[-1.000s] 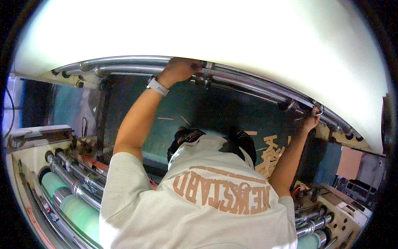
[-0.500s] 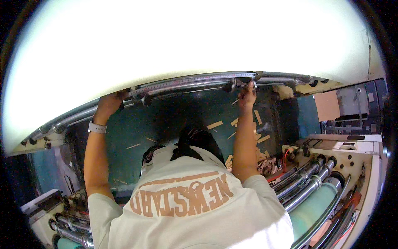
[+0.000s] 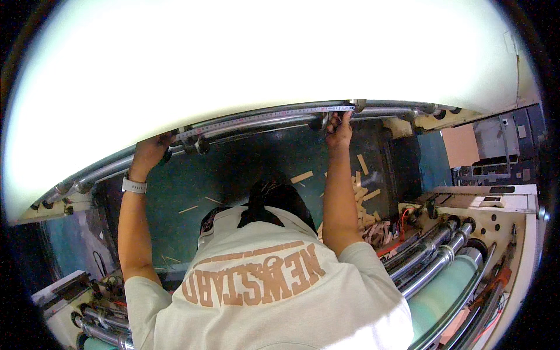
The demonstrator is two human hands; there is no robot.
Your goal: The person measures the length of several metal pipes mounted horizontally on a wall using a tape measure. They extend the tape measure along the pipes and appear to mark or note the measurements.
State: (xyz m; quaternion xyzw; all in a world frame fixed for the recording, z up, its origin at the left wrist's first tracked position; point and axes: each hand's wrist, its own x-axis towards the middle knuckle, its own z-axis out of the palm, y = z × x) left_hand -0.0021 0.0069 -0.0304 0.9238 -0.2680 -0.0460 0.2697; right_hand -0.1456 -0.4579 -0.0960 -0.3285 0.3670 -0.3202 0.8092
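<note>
Stretching a long silver tape measure (image 3: 265, 116) along the metal rail (image 3: 233, 129) — left hand (image 3: 150, 153) pinching one end, right hand (image 3: 339, 129) pinching the other.

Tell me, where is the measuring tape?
In the head view, the measuring tape runs along the metal bar, stretched between the left hand and right hand.

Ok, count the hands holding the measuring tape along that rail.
2. The left hand, with a wristwatch, holds the left end of the measuring tape against the metal rail. The right hand pinches its right end. No other hands show.
</note>
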